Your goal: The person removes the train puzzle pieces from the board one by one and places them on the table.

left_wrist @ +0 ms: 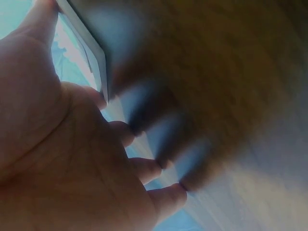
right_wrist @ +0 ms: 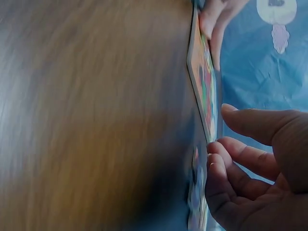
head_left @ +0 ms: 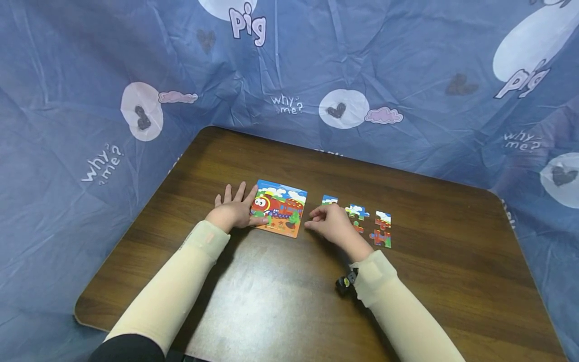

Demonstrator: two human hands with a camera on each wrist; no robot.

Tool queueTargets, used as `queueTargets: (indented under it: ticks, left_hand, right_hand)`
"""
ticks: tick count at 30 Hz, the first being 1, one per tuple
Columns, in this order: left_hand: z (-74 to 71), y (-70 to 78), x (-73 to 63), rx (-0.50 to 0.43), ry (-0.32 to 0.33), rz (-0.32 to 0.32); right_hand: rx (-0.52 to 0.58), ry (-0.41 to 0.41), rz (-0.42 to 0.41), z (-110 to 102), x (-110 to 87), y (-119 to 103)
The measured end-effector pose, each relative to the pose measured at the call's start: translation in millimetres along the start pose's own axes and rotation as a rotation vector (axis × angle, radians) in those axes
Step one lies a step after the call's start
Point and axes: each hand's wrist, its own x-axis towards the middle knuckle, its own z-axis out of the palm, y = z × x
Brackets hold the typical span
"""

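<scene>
A square picture puzzle board [head_left: 285,203] with a red cartoon train lies flat on the table. My left hand [head_left: 232,212] is at its left edge, fingers spread, the thumb resting on the picture's lower left. The left wrist view shows the spread fingers and the board's edge [left_wrist: 100,62]. Between the board and the loose puzzle pieces is my right hand [head_left: 334,223]. In the right wrist view its thumb stands apart from the loosely bent fingers [right_wrist: 219,180], and nothing shows between them. Part of the nearest pieces is hidden behind this hand.
Several loose pieces lie right of the board, among them a top piece [head_left: 357,211], a right-hand piece [head_left: 383,218] and a lower one [head_left: 382,238]. The brown wooden table [head_left: 253,296] has blue printed fabric [head_left: 298,65] behind it.
</scene>
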Motion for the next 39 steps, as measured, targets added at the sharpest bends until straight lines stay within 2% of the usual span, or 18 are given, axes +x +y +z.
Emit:
queueTargets:
  ticks: [8, 17, 19, 24, 31, 34, 39]
  left_hand:
    - [11.6, -7.5, 19.4, -0.017, 0.000, -0.010]
    - [16.1, -13.0, 26.8, -0.010, 0.011, -0.010]
    - [16.9, -13.2, 27.2, -0.007, 0.014, -0.006]
    - [7.0, -4.5, 11.4, -0.006, 0.010, -0.009]
    - [7.9, -4.9, 13.0, -0.004, 0.012, -0.012]
    - [2.5, -1.9, 6.0, -0.029, 0.004, -0.007]
    - [10.7, -9.3, 18.5, -0.037, 0.007, 0.005]
  right_hand:
    - [0.019, -0.016, -0.005, 22, 8.6, -20]
    - [-0.149, -0.026, -0.014, 35, 12.7, -30]
    - [-0.177, -0.022, -0.005, 36, 12.1, -32]
    - [-0.218, -0.025, 0.018, 36, 10.6, -36]
    - [-0.237, -0.050, 0.007, 34, 10.3, -38]
    - [-0.231, -0.059, 0.007, 34, 10.0, -38]
    - [-0.229, -0.070, 0.014, 35, 10.1, -38]
